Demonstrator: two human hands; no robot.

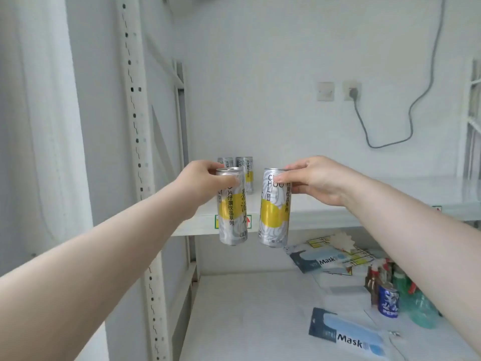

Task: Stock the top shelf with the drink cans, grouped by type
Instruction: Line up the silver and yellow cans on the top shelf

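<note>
White top shelf (364, 201) against wall (260, 74)

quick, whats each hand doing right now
Left hand: closed around the top of a silver and yellow can.
Right hand: closed around the top of a matching can.

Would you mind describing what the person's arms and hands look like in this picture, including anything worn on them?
Both forearms are bare as far as the frame shows, with no sleeve in view. The left hand and right hand wear no gloves, and no ring, watch or bracelet shows on the fingers or wrists. No markings or cables are on either arm.
</note>
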